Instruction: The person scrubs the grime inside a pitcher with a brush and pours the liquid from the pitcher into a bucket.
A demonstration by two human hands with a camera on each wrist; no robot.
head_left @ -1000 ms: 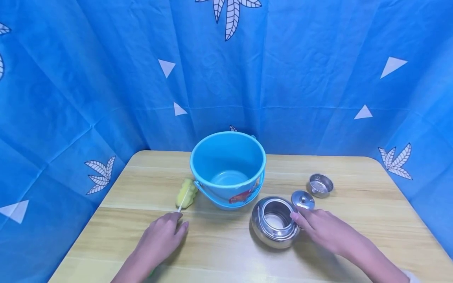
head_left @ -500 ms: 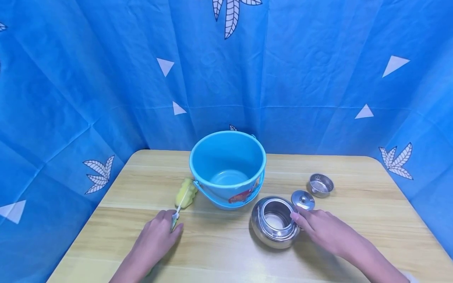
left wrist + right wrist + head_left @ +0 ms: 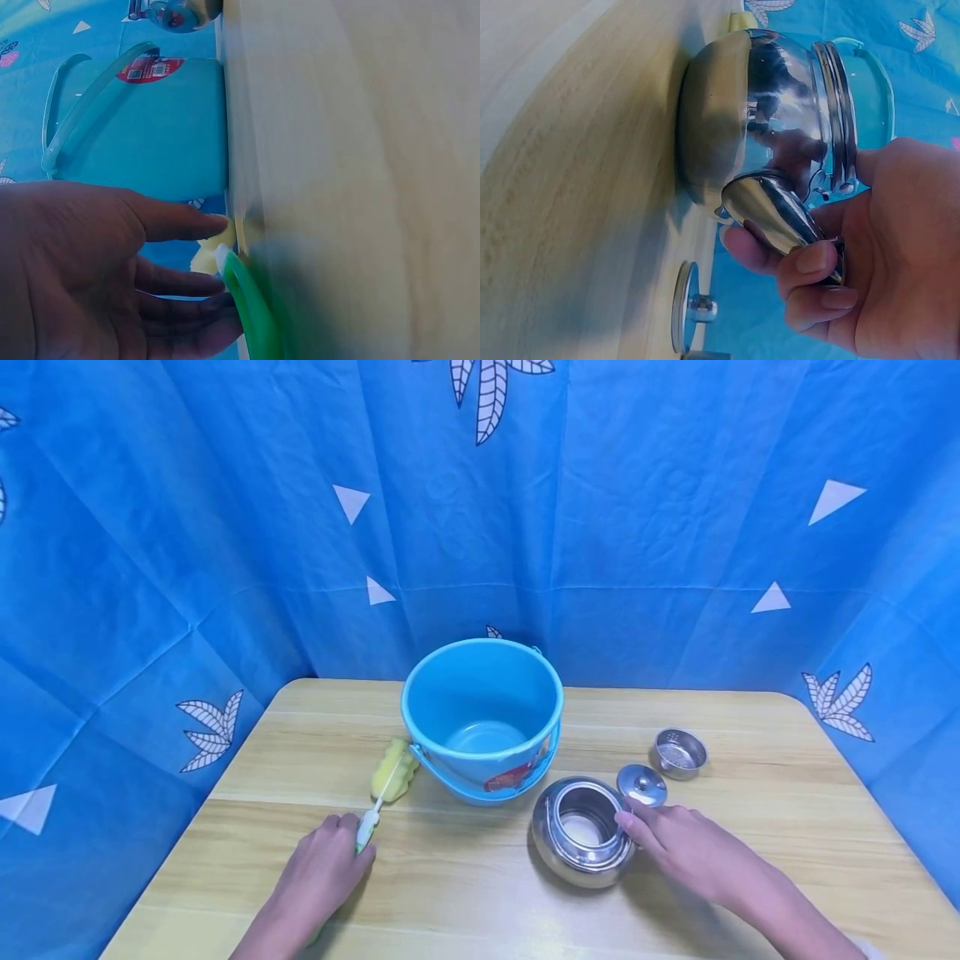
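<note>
A stainless steel teapot [image 3: 583, 833] without its lid stands upright on the table, mouth facing up. My right hand [image 3: 686, 852] holds it at the right by its spout [image 3: 769, 214], fingers curled round the tapered metal and thumb up at the rim. A sponge bottle brush lies at the left, with a yellow sponge head [image 3: 393, 771] and a white and green handle [image 3: 367, 827]. Beside that handle is my left hand [image 3: 318, 868], thumb apart from it and fingertips touching the green end [image 3: 253, 307] in the left wrist view.
A blue bucket [image 3: 442, 752] with its handle hanging down stands at the middle back, close by the sponge head. Behind the teapot lie its steel lid [image 3: 642, 783] and a small perforated steel strainer cup [image 3: 680, 753]. A blue curtain [image 3: 480, 527] surrounds the wooden table [image 3: 480, 902].
My left hand has drawn back toward the lower left along the brush, uncovering more of its handle. The brush lies where it was. My right hand and the teapot have not moved.
</note>
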